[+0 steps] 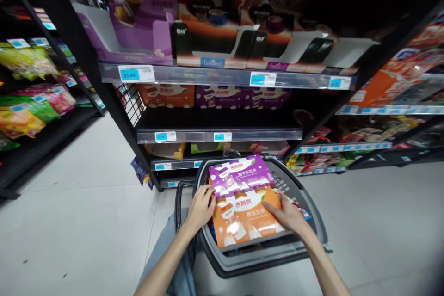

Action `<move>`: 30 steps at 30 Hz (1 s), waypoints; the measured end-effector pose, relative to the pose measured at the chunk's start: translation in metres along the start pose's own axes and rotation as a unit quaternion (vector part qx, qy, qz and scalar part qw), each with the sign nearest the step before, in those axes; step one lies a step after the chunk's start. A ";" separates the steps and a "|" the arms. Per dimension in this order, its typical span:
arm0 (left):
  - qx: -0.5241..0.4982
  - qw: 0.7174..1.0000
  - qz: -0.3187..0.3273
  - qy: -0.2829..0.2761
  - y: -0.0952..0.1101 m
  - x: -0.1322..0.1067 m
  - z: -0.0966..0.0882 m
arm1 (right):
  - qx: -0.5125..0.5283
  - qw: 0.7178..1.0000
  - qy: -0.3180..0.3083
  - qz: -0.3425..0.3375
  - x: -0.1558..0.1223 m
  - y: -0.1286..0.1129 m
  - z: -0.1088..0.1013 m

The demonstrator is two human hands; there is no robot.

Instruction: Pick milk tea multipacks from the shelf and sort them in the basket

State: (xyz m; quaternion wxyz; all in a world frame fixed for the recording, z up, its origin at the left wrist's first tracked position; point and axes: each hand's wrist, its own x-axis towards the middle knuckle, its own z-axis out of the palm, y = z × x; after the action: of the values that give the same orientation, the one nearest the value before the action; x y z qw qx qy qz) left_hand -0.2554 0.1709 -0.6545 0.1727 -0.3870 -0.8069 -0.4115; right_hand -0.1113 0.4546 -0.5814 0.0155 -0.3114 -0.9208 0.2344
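Forearms, right hand on orange pack (“香飘飘”)

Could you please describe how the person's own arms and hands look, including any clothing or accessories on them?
The left hand and right hand are both ungloved. The left forearm and right forearm are slender and bare, with no sleeve, watch, bracelet or cable visible.

Orange-and-white pack; purple-and-white pack; grey basket; black handle
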 end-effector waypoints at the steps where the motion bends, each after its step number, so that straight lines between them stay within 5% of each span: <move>1: 0.003 1.000 0.003 -0.001 0.000 -0.001 0.000 | 0.017 1.000 0.000 0.000 0.001 0.003 0.001; 8: 0.031 0.999 0.029 -0.023 0.001 -0.005 -0.002 | 0.208 0.978 -0.019 -0.006 0.005 0.025 0.013; 15: 0.004 1.000 0.022 -0.022 -0.001 -0.001 0.002 | 0.245 0.969 -0.004 0.003 0.000 0.020 0.011; 23: -0.046 0.999 0.018 0.013 -0.007 0.000 0.005 | 0.428 0.898 -0.011 0.100 -0.006 0.002 0.005; 30: -0.009 0.999 0.034 -0.016 -0.005 -0.003 0.003 | 0.455 0.883 -0.075 0.090 -0.010 0.009 -0.001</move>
State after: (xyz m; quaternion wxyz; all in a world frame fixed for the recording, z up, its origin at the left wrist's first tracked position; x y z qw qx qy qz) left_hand -0.2572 0.1702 -0.6612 0.1704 -0.4225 -0.7920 -0.4066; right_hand -0.0981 0.4553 -0.5828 0.0648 -0.3335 -0.6793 0.6504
